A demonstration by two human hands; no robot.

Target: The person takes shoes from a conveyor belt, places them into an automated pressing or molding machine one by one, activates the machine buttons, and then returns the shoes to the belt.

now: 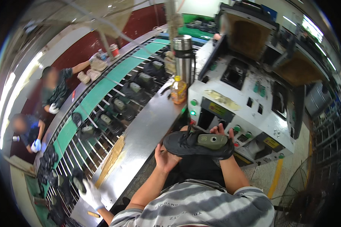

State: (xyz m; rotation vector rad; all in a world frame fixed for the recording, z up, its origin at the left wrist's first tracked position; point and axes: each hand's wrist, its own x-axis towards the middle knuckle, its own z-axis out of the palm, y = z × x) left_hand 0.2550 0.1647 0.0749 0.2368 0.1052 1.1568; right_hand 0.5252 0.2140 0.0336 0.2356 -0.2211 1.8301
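Observation:
A black lace-up shoe with an olive-green shoe last in its opening lies sideways across both my hands, in front of a white machine. My left hand supports the toe end from below, its palm turned up and partly hidden by the shoe. At the heel end, my right hand holds the shoe, with its fingertips showing over the far edge and the rest hidden behind it.
A steel-topped bench bears a steel thermos and a yellow-capped bottle. Beyond it, a roller conveyor carries several black shoes on lasts. A co-worker's white-gloved hand touches a shoe at lower left; two people stand across the conveyor. A fan is at right.

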